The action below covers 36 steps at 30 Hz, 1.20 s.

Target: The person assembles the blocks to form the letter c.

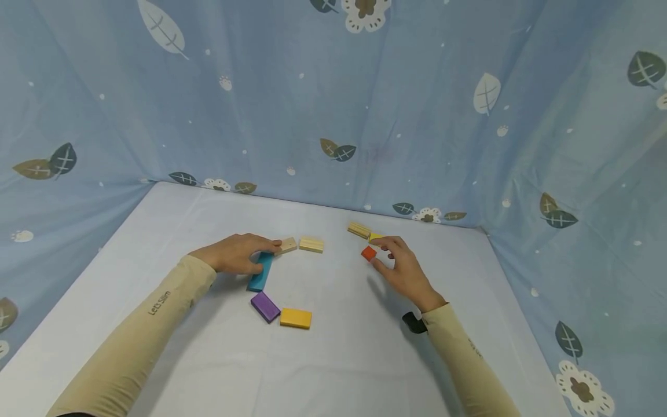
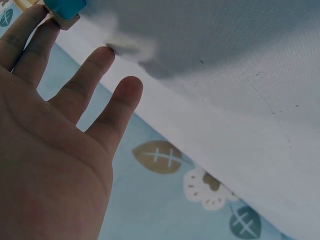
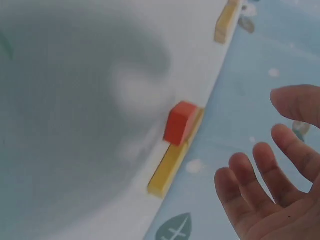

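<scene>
My left hand (image 1: 249, 252) lies flat on the table with straight fingers (image 2: 95, 75). Its fingertips touch the top end of a teal block (image 1: 260, 272) (image 2: 65, 7) and a plain wooden block (image 1: 286, 245) (image 2: 66, 21) beside it. My right hand (image 1: 391, 256) (image 3: 270, 170) hovers with relaxed, spread fingers and holds nothing. Just ahead of it are a small red block (image 1: 368, 253) (image 3: 179, 122) and a yellow block (image 1: 375, 237) (image 3: 171, 162), with the red one against the yellow. A wooden block (image 1: 358, 230) (image 3: 227, 20) lies a little farther back.
Another wooden block (image 1: 311, 244) lies right of the left hand. A purple block (image 1: 265, 306) and a yellow block (image 1: 295, 318) sit side by side nearer to me. The white table (image 1: 339, 359) is walled on three sides by a blue leaf-print cloth (image 1: 365, 104).
</scene>
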{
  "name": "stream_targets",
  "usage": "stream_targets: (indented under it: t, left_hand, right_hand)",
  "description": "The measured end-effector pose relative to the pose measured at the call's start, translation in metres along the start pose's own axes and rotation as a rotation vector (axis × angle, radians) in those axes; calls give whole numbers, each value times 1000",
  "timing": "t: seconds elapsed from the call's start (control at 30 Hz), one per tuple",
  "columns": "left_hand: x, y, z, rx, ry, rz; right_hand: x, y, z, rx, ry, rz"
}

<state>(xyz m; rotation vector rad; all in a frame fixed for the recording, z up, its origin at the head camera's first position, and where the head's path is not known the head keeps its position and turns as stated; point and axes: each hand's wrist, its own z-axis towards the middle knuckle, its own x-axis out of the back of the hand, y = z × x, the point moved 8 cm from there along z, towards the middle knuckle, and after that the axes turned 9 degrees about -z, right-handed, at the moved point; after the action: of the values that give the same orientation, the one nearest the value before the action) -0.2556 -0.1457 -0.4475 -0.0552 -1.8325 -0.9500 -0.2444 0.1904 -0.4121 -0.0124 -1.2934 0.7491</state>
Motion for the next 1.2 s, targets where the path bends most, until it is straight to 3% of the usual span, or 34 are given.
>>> stream_targets:
  t: [0.27, 0.47, 0.7, 1.0, 1.2]
  left_hand:
    - [-2, 0, 0, 4, 4, -1]
    - [-1, 2, -2, -4, 5, 2]
    - [0, 1, -1, -10, 4, 18]
    - [0, 1, -2, -3, 4, 21]
    - [-1, 0, -2, -6, 2, 16]
  right_hand:
    - [2, 25, 8, -93, 3, -39]
    - [0, 32, 17, -83, -17, -66]
    - [-6, 39, 33, -69, -94, -116]
    - [-22, 57, 45, -184, -196, -124]
    - [-30, 62, 50, -188, -243, -180]
